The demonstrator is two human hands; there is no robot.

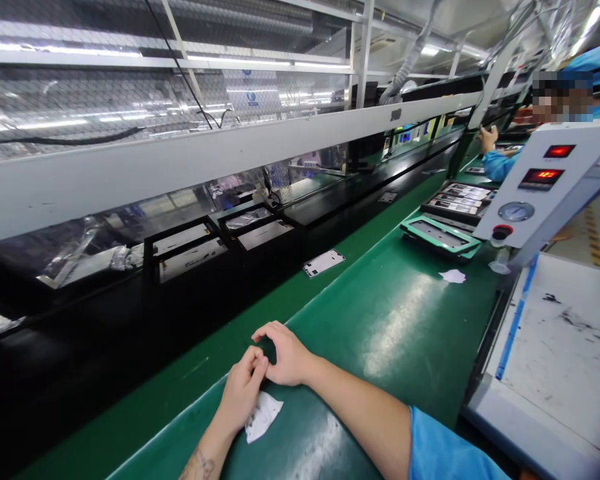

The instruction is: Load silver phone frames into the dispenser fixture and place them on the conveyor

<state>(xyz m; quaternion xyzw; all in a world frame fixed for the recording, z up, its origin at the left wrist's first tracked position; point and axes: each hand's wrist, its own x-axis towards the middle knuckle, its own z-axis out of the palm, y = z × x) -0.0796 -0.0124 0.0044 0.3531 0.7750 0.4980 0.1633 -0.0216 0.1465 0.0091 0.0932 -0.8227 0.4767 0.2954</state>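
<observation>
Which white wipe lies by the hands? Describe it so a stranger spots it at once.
Start at the green bench beside the black conveyor. At its near end a crumpled white wipe lies partly under the left hand. The other white scrap is smaller, far off by the green tray.

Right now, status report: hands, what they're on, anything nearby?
Left hand resting on white wipe, green mat. Right hand touching its fingertips; grip unclear. White plate lies apart on the belt.

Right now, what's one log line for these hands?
left hand: on white crumpled wipe | right hand: touching left hand | surface: green bench mat
</observation>
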